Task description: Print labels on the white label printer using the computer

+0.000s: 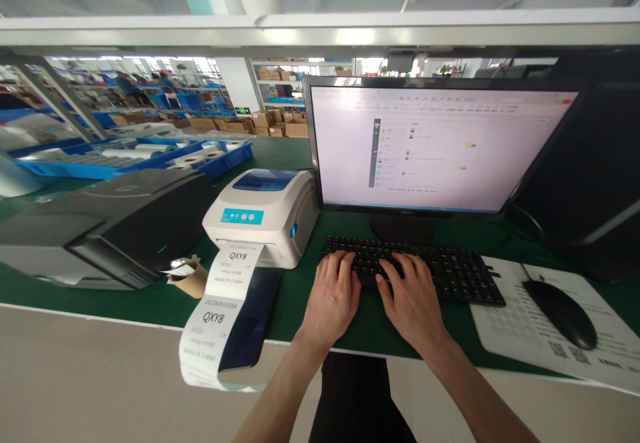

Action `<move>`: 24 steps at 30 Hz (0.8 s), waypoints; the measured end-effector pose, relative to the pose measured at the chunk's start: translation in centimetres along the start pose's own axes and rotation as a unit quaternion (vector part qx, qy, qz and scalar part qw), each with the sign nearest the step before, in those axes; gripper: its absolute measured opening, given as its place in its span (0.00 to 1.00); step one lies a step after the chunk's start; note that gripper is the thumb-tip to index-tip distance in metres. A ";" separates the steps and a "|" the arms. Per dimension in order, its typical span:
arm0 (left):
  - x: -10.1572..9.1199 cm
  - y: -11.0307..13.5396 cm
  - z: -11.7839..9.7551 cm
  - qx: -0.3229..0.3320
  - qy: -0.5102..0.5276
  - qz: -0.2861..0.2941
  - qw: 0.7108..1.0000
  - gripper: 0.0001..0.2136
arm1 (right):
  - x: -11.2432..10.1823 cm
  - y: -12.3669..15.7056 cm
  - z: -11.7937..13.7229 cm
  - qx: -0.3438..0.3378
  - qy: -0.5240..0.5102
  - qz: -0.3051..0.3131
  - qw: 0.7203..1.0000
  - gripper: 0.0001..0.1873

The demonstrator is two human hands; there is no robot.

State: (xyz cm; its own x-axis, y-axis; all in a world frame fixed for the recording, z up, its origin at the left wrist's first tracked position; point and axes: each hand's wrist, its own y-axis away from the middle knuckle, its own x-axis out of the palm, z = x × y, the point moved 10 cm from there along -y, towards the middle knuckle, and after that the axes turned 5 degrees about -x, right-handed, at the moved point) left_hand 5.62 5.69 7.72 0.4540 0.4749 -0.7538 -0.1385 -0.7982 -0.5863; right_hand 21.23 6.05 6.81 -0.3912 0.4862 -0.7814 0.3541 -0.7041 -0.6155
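Note:
My left hand [332, 296] and my right hand [411, 296] both rest on the left half of a black keyboard [450, 273], fingers spread over the keys and holding nothing. Behind the keyboard stands a monitor [430, 150] showing a white window with small icons. To the left of my hands a white label printer [265, 220] has a strip of printed labels [215, 316] hanging out over the table edge.
A black mouse [563, 313] lies on a white pad [505, 333] at the right. A larger black printer [110, 226] sits at the left, with a cardboard roll core [189, 278] beside it. Blue trays [150, 156] with rolls stand behind. The green table [375, 326] ends near me.

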 end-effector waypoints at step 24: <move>1.2 -0.3 -1.4 0.057 -0.031 0.062 0.996 0.19 | -0.5 0.5 -0.7 0.030 -0.035 -0.029 0.999 0.11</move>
State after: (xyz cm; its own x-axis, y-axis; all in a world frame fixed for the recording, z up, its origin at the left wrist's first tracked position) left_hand 7.45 5.91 7.42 0.3716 0.4003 -0.8377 -0.2902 -0.8070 -0.5144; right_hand 22.21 5.85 6.85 -0.4687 0.4906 -0.7346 0.2787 -0.7070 -0.6500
